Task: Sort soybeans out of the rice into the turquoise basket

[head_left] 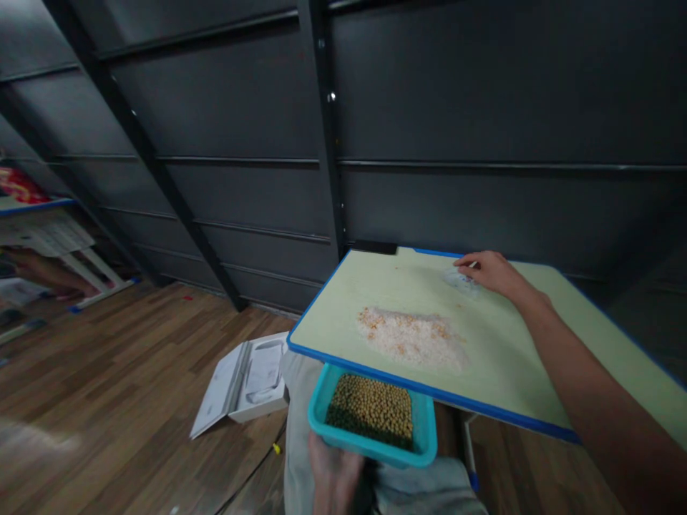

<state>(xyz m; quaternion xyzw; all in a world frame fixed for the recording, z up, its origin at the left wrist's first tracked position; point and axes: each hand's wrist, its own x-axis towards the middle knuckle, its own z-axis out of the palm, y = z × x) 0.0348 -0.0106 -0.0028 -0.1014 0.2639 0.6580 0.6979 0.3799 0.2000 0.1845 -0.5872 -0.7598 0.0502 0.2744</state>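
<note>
My left hand (333, 473) grips the near wall of a teal plastic tub (424, 436) filled with yellow and green beans (373, 409). The tub rests on my lap, just under the front edge of a pale green table with a blue rim (376, 375). A spread of white grains mixed with orange bits (412, 337) lies on the tabletop. My right hand (489, 272) reaches to the far side of the table, fingers curled down onto a small whitish pile (460, 280) there.
An open white box (247, 380) lies on the wooden floor to the left. A dark panelled wall with a slanted beam (144, 154) stands behind the table. Another table with papers (46, 232) is at far left.
</note>
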